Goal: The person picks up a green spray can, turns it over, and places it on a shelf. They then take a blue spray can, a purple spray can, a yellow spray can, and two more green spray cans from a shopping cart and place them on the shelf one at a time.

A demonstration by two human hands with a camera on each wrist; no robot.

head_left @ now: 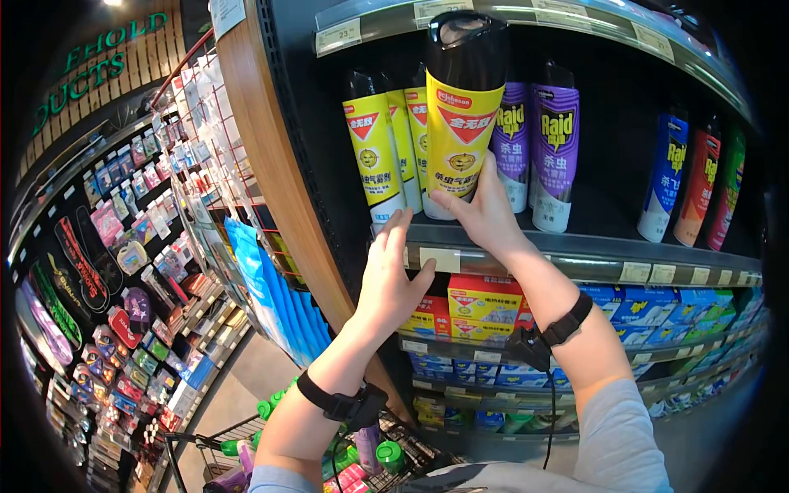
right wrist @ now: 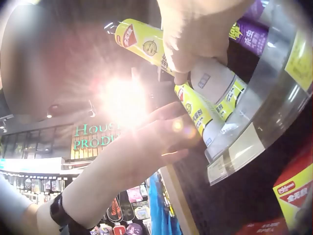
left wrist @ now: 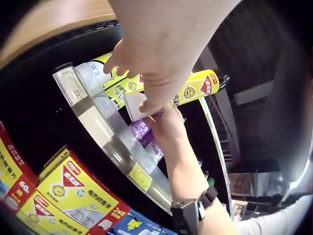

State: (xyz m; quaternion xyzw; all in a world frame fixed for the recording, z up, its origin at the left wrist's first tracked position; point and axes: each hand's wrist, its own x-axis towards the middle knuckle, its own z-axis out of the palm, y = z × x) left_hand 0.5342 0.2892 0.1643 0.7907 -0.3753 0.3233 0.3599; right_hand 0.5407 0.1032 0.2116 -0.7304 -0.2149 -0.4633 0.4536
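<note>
My right hand (head_left: 485,212) grips a yellow insecticide spray can (head_left: 465,107) with a black cap near its base, lifted in front of the shelf. It stands nearly upright and tilts slightly. My left hand (head_left: 389,275) is just below and left of it, fingers extended and thumb spread, with nothing in its grasp. Its fingertips are close to the white base of another yellow spray can (head_left: 371,152) on the shelf. More yellow cans are partly hidden behind the held one. Beside them stands a purple Raid can (head_left: 555,148). The right wrist view shows the held can's pale underside (right wrist: 211,78).
The shelf's front rail (head_left: 559,251) carries price tags, with another shelf edge (head_left: 567,12) overhead. Blue, red and green cans (head_left: 699,185) stand farther right. Boxed products (head_left: 485,308) fill lower shelves. A wooden post (head_left: 283,152) borders the left, and a loaded shopping cart (head_left: 193,440) stands below.
</note>
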